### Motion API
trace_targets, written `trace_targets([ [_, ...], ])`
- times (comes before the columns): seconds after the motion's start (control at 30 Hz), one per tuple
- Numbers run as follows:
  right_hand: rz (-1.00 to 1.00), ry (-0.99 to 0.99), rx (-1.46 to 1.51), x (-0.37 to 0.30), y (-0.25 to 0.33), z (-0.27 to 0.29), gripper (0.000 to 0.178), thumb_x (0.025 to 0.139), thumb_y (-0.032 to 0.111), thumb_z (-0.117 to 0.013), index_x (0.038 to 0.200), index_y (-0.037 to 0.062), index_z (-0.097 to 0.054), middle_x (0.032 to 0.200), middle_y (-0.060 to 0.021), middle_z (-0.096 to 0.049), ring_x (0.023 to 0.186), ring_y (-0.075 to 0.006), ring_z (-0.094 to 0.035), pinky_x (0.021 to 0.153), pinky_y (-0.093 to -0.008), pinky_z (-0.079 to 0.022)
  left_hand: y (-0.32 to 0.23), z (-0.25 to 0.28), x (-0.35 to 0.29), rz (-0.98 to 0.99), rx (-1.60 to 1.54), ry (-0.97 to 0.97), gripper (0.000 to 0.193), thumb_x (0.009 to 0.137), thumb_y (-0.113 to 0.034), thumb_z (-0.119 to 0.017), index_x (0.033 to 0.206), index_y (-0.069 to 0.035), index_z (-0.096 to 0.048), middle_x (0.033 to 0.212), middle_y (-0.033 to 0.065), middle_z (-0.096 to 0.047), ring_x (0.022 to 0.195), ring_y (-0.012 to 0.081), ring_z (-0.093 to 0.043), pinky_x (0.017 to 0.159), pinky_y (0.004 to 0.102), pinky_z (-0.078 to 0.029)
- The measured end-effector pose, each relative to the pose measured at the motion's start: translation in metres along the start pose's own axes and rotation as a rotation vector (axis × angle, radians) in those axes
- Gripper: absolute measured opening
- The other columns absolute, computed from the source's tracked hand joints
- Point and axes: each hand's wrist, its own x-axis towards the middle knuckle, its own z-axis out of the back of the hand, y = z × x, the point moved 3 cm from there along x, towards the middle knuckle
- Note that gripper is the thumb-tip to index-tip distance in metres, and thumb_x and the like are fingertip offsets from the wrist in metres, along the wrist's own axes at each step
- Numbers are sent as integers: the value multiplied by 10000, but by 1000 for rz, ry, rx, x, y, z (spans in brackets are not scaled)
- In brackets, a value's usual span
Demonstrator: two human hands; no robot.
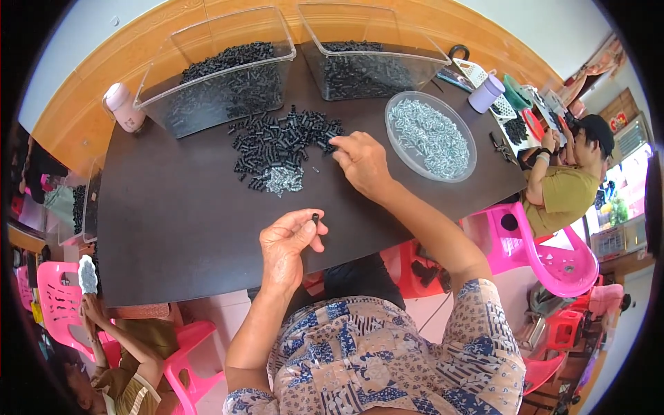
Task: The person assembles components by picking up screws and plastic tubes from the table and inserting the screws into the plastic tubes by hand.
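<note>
Over the near part of the dark table, my left hand (285, 241) pinches a small black tube-shaped piece (315, 218) upright between thumb and fingers. My right hand (363, 164) reaches to the right edge of a pile of similar black pieces (277, 142). Its fingers are closed together at the pile, and what lies between the fingertips is too small to make out. Against the pile's near side sits a small heap of silvery metal pieces (284, 181). One loose metal piece (315, 169) lies just right of that heap.
Two clear plastic bins (228, 86) (366, 72) of black pieces stand at the back. A round tray (472, 162) of silvery pieces is to the right, with pliers (501, 147) and a lilac cup (487, 93) beyond. A pink bottle (123, 107) stands far left. Other people sit at both sides.
</note>
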Motion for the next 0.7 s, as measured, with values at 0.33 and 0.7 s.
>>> trace_targets([
  [0.33, 324, 29, -147, 3, 20, -16, 122, 667, 27, -607, 783, 55, -585, 740, -95, -517, 737, -277, -509, 634, -387, -439, 2, 2, 1, 2, 4, -9, 166, 830, -26, -615, 974, 55, -632, 785, 120, -644, 556, 124, -541, 548, 216, -452],
  [0.7, -444, 339, 649, -18, 22, 5, 61, 786, -5, -585, 846, 1, -586, 780, -33, -625, 726, -72, -576, 640, -216, -461, 3, 3, -2, 0, -5, 8, 172, 823, -2, -606, 987, 38, -642, 787, 111, -649, 563, 113, -549, 563, 217, -463],
])
